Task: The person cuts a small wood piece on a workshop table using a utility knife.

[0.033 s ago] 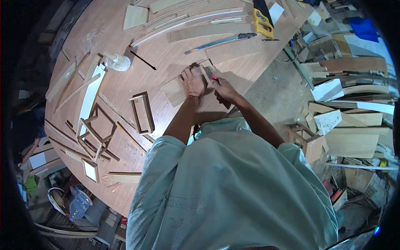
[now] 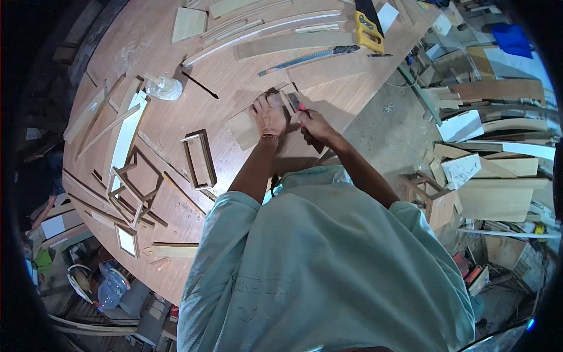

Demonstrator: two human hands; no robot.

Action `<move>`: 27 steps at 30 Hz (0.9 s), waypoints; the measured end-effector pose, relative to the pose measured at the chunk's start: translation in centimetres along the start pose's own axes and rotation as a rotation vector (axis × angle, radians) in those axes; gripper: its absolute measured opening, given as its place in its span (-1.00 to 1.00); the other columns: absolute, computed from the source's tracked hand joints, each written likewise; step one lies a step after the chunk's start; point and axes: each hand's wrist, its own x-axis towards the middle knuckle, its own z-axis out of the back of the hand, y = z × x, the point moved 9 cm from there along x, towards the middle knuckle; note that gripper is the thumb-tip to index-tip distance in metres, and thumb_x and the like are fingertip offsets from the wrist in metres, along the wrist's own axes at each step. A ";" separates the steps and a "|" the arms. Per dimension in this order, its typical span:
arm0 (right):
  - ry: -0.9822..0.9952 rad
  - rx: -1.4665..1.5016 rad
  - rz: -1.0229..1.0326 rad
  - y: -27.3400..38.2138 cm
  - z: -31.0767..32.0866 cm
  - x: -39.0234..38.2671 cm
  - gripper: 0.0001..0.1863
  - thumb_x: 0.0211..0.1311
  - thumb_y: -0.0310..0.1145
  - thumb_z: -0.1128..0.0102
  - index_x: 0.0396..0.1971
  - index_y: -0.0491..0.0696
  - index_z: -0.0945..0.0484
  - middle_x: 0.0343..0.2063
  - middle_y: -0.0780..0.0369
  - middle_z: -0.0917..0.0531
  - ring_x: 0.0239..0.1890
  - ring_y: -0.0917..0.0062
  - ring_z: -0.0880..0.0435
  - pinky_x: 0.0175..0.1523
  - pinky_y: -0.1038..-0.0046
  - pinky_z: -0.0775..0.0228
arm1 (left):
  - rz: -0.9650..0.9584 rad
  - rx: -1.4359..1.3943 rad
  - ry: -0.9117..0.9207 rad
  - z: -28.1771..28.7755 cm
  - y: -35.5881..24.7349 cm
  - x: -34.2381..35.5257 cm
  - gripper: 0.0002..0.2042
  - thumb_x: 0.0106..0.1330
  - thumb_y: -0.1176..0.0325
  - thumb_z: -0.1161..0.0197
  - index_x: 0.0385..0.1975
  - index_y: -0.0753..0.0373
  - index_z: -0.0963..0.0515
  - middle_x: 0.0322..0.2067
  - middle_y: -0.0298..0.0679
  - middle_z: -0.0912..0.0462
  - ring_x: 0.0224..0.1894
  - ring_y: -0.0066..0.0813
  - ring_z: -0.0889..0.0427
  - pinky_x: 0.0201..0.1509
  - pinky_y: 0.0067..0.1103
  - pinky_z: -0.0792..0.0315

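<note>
My left hand [image 2: 270, 116] lies spread on a thin light-brown wooden panel [image 2: 241, 130] on the table, holding it down from above. Just right of its fingers, a short pale wooden strip [image 2: 285, 101] stands against the panel. My right hand [image 2: 315, 129] is closed around a small red-handled tool [image 2: 302, 108], whose grey, blade-like end rests close to the strip. The exact kind of tool is too small to make out. Under my right hand, a dark brown piece [image 2: 317, 145] sticks out near the table edge.
Left of my arms are a small rectangular wooden frame [image 2: 199, 160], a joined stick frame [image 2: 130, 193], a pencil [image 2: 182, 192] and a clear bottle [image 2: 164, 87]. Beyond my hands lie a metal ruler [image 2: 305, 60], wooden strips and a yellow-handled saw [image 2: 369, 32]. Wooden boards [image 2: 495, 200] stack at right.
The red-handled tool in my right hand has tilted slightly, and more of its grey end shows beside the strip. My left hand stays in place.
</note>
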 end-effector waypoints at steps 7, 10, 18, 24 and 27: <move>-0.196 -0.471 0.263 0.7 0.1 -0.6 -0.66 0.10 -0.19 0.19 -0.37 -0.22 -0.24 -0.74 0.07 -0.45 -0.70 0.35 -0.50 -0.66 0.38 -0.34 | -0.051 0.065 -0.119 0.5 -0.4 -0.2 -0.75 0.03 0.35 0.06 -0.26 0.25 -0.31 -0.29 -0.12 -0.30 -0.15 -0.21 -0.25 -0.05 -0.31 -0.04; -0.329 -0.708 0.430 2.0 -0.7 -0.9 -0.61 0.09 -0.17 0.17 -0.38 -0.27 -0.23 -0.73 0.03 -0.47 -0.65 0.23 -0.51 -0.60 0.34 -0.35 | -0.046 0.104 -0.109 0.2 -0.2 -0.1 -0.74 0.02 0.32 0.02 -0.27 0.24 -0.31 -0.30 -0.13 -0.30 -0.16 -0.21 -0.25 -0.07 -0.32 -0.05; -0.257 -0.717 0.322 1.0 -1.4 -1.1 -0.69 0.09 -0.27 0.18 -0.38 -0.26 -0.26 -0.69 0.02 -0.49 -0.58 0.20 -0.52 -0.48 0.30 -0.37 | -0.040 0.100 -0.096 -0.1 0.0 0.0 -0.76 0.01 0.31 -0.01 -0.32 0.24 -0.31 -0.26 -0.13 -0.30 -0.15 -0.20 -0.24 -0.09 -0.30 -0.06; -0.285 -1.240 0.492 1.8 -3.3 -0.7 -0.78 -0.10 -0.43 0.04 -0.42 -0.23 -0.40 -0.64 0.15 -0.51 -0.52 0.39 -0.55 -0.44 0.46 -0.42 | -0.018 0.084 -0.028 -0.4 0.1 0.1 -0.72 -0.01 0.33 -0.01 -0.26 0.24 -0.29 -0.23 -0.13 -0.29 -0.11 -0.20 -0.22 -0.05 -0.27 -0.03; -0.149 -1.012 0.350 1.2 -3.0 -0.3 -0.79 -0.09 -0.40 0.04 -0.45 -0.21 -0.42 -0.61 0.15 -0.51 -0.50 0.41 -0.55 -0.43 0.46 -0.42 | -0.019 0.067 -0.045 -0.1 -0.1 0.2 -0.71 0.00 0.33 0.01 -0.25 0.25 -0.28 -0.23 -0.13 -0.28 -0.11 -0.20 -0.21 -0.05 -0.27 -0.02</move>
